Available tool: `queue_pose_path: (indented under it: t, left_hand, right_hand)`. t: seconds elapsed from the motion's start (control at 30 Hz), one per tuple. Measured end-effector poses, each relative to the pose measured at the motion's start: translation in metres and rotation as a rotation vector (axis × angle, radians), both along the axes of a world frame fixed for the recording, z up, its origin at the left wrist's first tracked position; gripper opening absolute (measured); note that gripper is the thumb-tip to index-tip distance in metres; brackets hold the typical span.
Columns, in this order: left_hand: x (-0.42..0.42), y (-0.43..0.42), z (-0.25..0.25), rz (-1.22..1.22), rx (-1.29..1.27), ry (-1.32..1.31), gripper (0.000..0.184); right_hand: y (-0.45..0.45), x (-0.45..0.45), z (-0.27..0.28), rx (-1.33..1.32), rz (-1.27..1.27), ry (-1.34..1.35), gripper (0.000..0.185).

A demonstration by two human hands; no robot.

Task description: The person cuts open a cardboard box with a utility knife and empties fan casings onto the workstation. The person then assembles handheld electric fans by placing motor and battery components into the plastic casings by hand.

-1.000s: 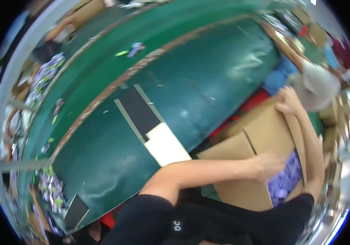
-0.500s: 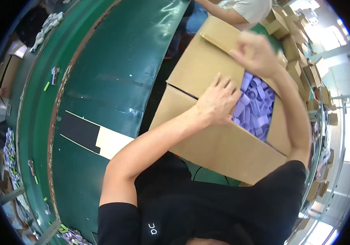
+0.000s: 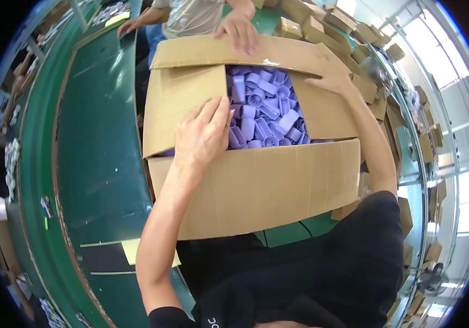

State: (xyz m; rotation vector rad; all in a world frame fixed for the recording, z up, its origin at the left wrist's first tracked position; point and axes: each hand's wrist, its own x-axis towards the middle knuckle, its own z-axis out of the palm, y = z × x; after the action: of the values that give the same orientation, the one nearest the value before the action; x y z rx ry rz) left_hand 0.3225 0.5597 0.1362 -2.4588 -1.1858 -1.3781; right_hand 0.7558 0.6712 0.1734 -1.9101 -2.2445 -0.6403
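Head view: cardboard box (image 3: 267,186) stands right of green table (image 3: 97,136), many purple plastic parts (image 3: 270,106) inside box. Left hand (image 3: 204,131) lies on box's left flap (image 3: 182,109), fingers bent at inner edge; cannot tell if gripping. Right hand (image 3: 333,74) spread wide, at box's far right corner. Co-worker's hand (image 3: 238,33) touches box's far flap (image 3: 283,53).

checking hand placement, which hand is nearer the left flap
Left: left hand is on the left flap, at its inner edge; right hand is by the far right corner of the box
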Motion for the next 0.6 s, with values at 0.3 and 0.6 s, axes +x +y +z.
queue_pose_path:
  t: [0.3,0.6]
  left_hand:
    - [0.007,-0.007,-0.014,0.056,-0.001,0.084,0.026]
    - [0.024,-0.025,-0.045,0.114,-0.130,0.043,0.035]
  right_hand:
    - [0.032,0.031,-0.051,-0.033,-0.533,0.254,0.073]
    - [0.081,0.080,0.087,-0.470,-0.064,-0.046,0.038]
